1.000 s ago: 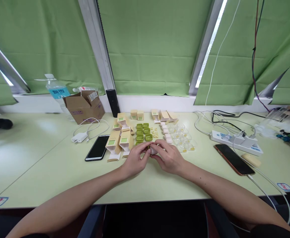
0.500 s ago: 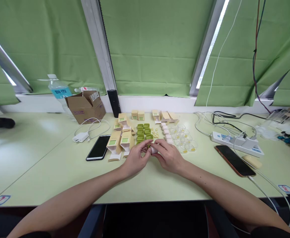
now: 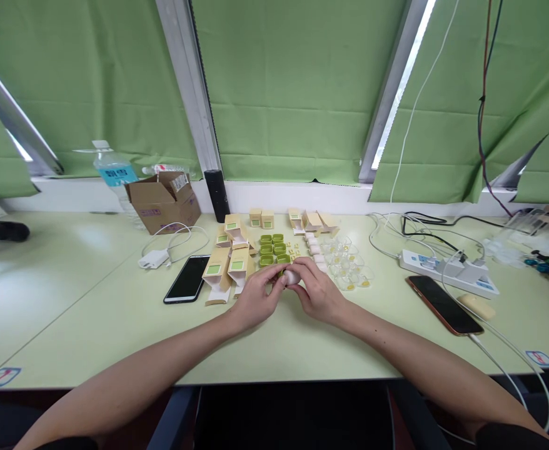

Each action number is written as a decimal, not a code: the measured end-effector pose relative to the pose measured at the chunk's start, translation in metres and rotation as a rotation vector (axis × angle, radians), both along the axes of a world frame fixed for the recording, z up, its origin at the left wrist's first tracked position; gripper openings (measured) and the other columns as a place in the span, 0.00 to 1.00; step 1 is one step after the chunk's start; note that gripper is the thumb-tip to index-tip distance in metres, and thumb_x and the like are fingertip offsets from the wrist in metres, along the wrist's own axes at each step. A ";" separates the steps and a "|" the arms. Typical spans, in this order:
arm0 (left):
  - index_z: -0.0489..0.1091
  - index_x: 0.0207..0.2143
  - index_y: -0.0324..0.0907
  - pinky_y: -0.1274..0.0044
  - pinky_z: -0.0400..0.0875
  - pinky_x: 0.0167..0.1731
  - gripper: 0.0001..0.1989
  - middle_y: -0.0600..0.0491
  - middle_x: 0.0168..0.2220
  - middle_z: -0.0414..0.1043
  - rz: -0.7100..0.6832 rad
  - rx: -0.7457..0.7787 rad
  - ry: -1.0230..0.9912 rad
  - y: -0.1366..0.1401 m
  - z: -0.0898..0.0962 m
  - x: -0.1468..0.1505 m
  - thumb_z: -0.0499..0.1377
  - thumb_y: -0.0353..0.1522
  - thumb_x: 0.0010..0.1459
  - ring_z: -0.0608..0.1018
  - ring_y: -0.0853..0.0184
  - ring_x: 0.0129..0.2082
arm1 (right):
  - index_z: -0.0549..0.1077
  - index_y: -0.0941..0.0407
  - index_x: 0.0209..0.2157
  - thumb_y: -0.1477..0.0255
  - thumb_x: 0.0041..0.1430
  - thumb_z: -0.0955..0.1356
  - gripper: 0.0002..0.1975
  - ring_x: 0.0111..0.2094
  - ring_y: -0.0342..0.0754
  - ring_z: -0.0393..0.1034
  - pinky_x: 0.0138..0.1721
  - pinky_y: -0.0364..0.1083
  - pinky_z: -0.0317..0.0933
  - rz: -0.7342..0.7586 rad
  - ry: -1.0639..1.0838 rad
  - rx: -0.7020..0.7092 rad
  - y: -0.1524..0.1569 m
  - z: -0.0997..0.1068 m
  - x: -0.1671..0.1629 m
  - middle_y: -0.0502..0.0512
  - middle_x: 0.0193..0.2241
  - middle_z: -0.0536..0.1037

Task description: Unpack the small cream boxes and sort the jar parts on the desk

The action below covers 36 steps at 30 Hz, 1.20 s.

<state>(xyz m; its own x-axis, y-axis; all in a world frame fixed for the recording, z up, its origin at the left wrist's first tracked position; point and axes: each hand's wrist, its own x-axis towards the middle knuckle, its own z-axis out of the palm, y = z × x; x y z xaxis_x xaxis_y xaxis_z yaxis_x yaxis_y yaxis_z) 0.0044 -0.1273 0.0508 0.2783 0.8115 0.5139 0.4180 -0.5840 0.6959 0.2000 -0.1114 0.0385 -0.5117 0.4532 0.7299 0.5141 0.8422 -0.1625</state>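
My left hand (image 3: 259, 296) and my right hand (image 3: 319, 290) meet over the table, fingers closed. Between their fingertips is a small pinkish-white rounded piece (image 3: 292, 277), gripped by the right. A bit of green shows at my left fingertips, apparently a small green tub, mostly covered by fingers. Just beyond stand several green square tubs (image 3: 266, 249) in two columns. Tiny yellowish pieces (image 3: 294, 245) lie beside them, then a column of pinkish-white pieces (image 3: 312, 244). Several clear plastic cups with yellow spots (image 3: 348, 263) sit to the right.
Small tan cartons (image 3: 216, 271) stand left of the tubs, with more behind. A black phone (image 3: 187, 279) and brown cardboard box (image 3: 163, 205) are at left. On the right lie a power strip (image 3: 448, 272), another phone (image 3: 443, 304) and cables. Another person's hand shows at the right edge.
The pinkish-white piece has turned and risen slightly between my fingertips, and more of it shows. Both hands stay in nearly the same place.
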 end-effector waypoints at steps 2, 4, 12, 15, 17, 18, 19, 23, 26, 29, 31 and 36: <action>0.74 0.56 0.41 0.70 0.78 0.40 0.19 0.46 0.46 0.81 -0.024 0.037 0.024 0.001 0.000 -0.001 0.60 0.38 0.65 0.80 0.62 0.37 | 0.62 0.54 0.60 0.74 0.72 0.61 0.18 0.53 0.58 0.73 0.46 0.57 0.76 0.022 0.027 -0.053 0.000 0.000 0.002 0.66 0.51 0.72; 0.74 0.56 0.43 0.71 0.77 0.37 0.20 0.49 0.42 0.80 -0.038 0.056 0.045 0.002 0.000 -0.002 0.63 0.36 0.62 0.77 0.65 0.32 | 0.61 0.53 0.60 0.74 0.72 0.61 0.17 0.55 0.58 0.72 0.49 0.59 0.75 0.046 0.046 -0.091 0.001 0.001 0.003 0.66 0.52 0.72; 0.75 0.56 0.43 0.74 0.71 0.33 0.21 0.53 0.33 0.76 0.066 0.015 0.027 0.011 -0.001 -0.007 0.64 0.37 0.61 0.73 0.66 0.30 | 0.66 0.54 0.54 0.67 0.72 0.63 0.12 0.39 0.52 0.78 0.39 0.52 0.75 0.066 0.244 -0.302 0.011 0.023 0.020 0.61 0.45 0.78; 0.75 0.56 0.43 0.76 0.68 0.30 0.22 0.55 0.29 0.72 0.125 -0.047 -0.037 0.018 -0.002 -0.011 0.64 0.39 0.60 0.70 0.67 0.28 | 0.69 0.53 0.52 0.63 0.70 0.67 0.13 0.39 0.50 0.78 0.38 0.50 0.75 -0.001 0.382 -0.321 0.015 0.045 0.035 0.59 0.47 0.79; 0.74 0.57 0.43 0.76 0.68 0.31 0.23 0.55 0.29 0.70 0.157 -0.071 -0.086 0.021 -0.001 -0.012 0.63 0.39 0.60 0.70 0.67 0.29 | 0.72 0.52 0.49 0.62 0.66 0.70 0.14 0.42 0.50 0.77 0.40 0.50 0.75 -0.038 0.355 -0.279 0.016 0.058 0.044 0.57 0.47 0.79; 0.74 0.57 0.43 0.76 0.68 0.32 0.23 0.55 0.30 0.70 0.170 -0.077 -0.104 0.022 -0.001 -0.012 0.63 0.40 0.60 0.70 0.67 0.30 | 0.73 0.52 0.47 0.62 0.65 0.71 0.13 0.43 0.51 0.76 0.41 0.51 0.74 -0.046 0.299 -0.262 0.015 0.062 0.048 0.57 0.46 0.80; 0.74 0.57 0.43 0.76 0.68 0.32 0.23 0.55 0.30 0.71 0.181 -0.080 -0.115 0.022 0.000 -0.012 0.63 0.40 0.60 0.70 0.67 0.30 | 0.74 0.52 0.46 0.62 0.63 0.73 0.12 0.44 0.52 0.76 0.42 0.52 0.73 -0.052 0.218 -0.252 0.013 0.065 0.050 0.56 0.45 0.80; 0.74 0.57 0.44 0.76 0.70 0.34 0.23 0.55 0.32 0.73 0.193 -0.065 -0.124 0.017 0.003 -0.011 0.63 0.39 0.60 0.71 0.67 0.31 | 0.77 0.53 0.39 0.66 0.57 0.78 0.11 0.42 0.55 0.74 0.42 0.53 0.67 -0.092 -0.178 -0.213 0.003 0.057 0.049 0.55 0.37 0.82; 0.74 0.57 0.45 0.76 0.72 0.37 0.23 0.54 0.35 0.75 0.168 -0.053 -0.120 0.013 0.004 -0.010 0.63 0.39 0.60 0.73 0.67 0.33 | 0.78 0.54 0.36 0.66 0.52 0.81 0.14 0.42 0.56 0.73 0.41 0.53 0.64 -0.133 -0.347 -0.166 -0.003 0.039 0.043 0.55 0.33 0.81; 0.74 0.57 0.44 0.75 0.73 0.38 0.22 0.53 0.37 0.77 0.140 -0.039 -0.108 0.012 0.003 -0.009 0.63 0.39 0.61 0.75 0.66 0.33 | 0.78 0.54 0.36 0.65 0.48 0.82 0.17 0.44 0.58 0.73 0.44 0.55 0.62 -0.163 -0.412 -0.150 -0.003 0.024 0.039 0.55 0.33 0.82; 0.74 0.57 0.44 0.75 0.73 0.38 0.22 0.53 0.36 0.77 0.130 -0.025 -0.094 0.012 0.001 -0.009 0.63 0.39 0.61 0.75 0.66 0.33 | 0.78 0.54 0.36 0.65 0.48 0.82 0.17 0.45 0.58 0.73 0.45 0.55 0.62 -0.161 -0.434 -0.150 -0.002 0.018 0.038 0.55 0.34 0.82; 0.73 0.58 0.44 0.74 0.75 0.39 0.22 0.53 0.37 0.77 0.104 -0.020 -0.069 0.011 0.000 -0.008 0.63 0.38 0.62 0.76 0.66 0.35 | 0.78 0.54 0.40 0.62 0.46 0.82 0.22 0.45 0.58 0.72 0.45 0.55 0.61 -0.149 -0.458 -0.187 -0.003 0.019 0.039 0.56 0.37 0.82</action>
